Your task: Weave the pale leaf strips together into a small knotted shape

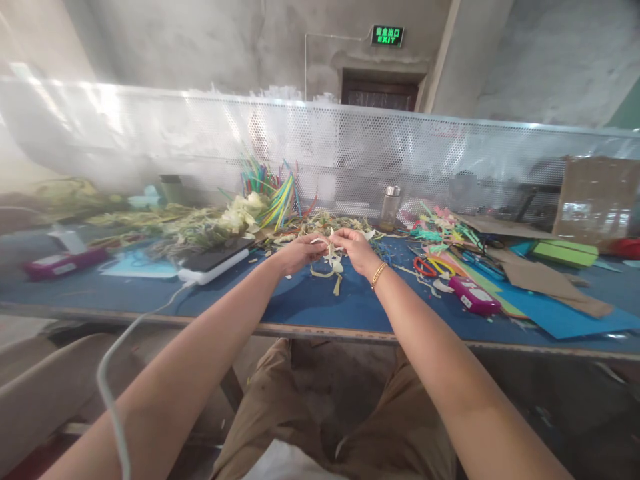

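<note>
My left hand (303, 253) and my right hand (354, 247) meet over the blue tabletop, fingertips pinched close together. Both are closed on a pale cream strip (336, 267), thin like paper or ribbon, which loops between them and dangles below in loose ends. Whether it is one strip or more, I cannot tell. Just beyond the hands lies a heap of pale and green strips (325, 225).
Colourful thin stems (277, 193) and a glass bottle (390, 208) stand at the back. Red-and-yellow-handled scissors (434, 267), a purple box (474, 295) and blue sheets (555, 313) lie right. Left are a black-and-white device (215, 259) with a cable (107, 373), and another purple box (65, 264).
</note>
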Demonstrator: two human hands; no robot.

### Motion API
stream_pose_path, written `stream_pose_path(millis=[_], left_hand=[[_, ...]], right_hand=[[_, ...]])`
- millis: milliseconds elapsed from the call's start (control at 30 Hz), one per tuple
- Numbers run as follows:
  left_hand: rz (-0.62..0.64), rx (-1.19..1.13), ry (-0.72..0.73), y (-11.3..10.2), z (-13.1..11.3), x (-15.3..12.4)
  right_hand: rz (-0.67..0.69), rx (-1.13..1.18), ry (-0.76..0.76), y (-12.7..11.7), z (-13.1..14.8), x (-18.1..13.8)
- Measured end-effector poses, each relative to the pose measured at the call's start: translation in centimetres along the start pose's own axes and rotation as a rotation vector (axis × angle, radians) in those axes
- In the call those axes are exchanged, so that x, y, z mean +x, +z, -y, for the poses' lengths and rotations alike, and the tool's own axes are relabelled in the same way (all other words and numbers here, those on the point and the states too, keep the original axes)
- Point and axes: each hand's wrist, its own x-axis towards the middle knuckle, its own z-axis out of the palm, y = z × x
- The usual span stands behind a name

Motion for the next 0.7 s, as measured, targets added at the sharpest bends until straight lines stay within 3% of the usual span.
stream_pose_path(millis=[167, 433, 700], left_hand=[[0.026, 0.063, 0.043, 0.4, -0.1, 0.0], [-0.100, 0.116, 0.052, 0.5, 0.3, 0.3], [-0.041, 0.071, 0.024, 0.3, 0.1, 0.5]], right_hand=[[-0.053, 0.024, -0.012, 0.3, -0.1, -0.1], [-0.005, 0.066, -0.082, 0.6, -0.3, -0.2], [-0.062, 0.077, -0.107, 1.1, -0.6, -0.1]])
